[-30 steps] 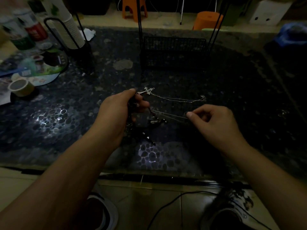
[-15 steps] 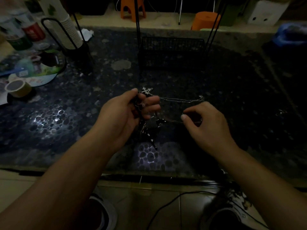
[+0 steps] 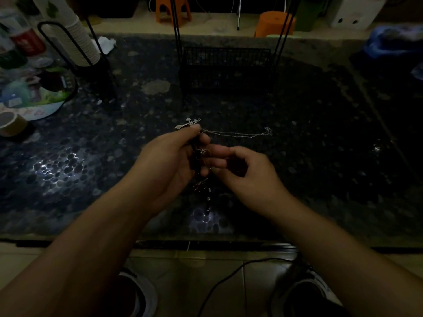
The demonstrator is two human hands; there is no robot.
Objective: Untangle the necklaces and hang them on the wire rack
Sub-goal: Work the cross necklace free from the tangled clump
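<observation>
Necklaces, thin silver chains knotted with dark beads point(image 3: 201, 161), hang bunched in the left hand point(image 3: 174, 161), whose curled fingers grip them over the dark pebbled tabletop point(image 3: 320, 156); a silver cross pendant point(image 3: 191, 122) pokes out above. The right hand point(image 3: 247, 177) pinches at the knot. Better to tease loops loose gently than to pull. The black wire rack point(image 3: 225, 67) waits behind. No writing is legible.

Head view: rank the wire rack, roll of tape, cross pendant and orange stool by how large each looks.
1. wire rack
2. orange stool, though it is farther back and partly hidden, so its true size is unsure
3. roll of tape, cut by the frame edge
4. cross pendant
</observation>
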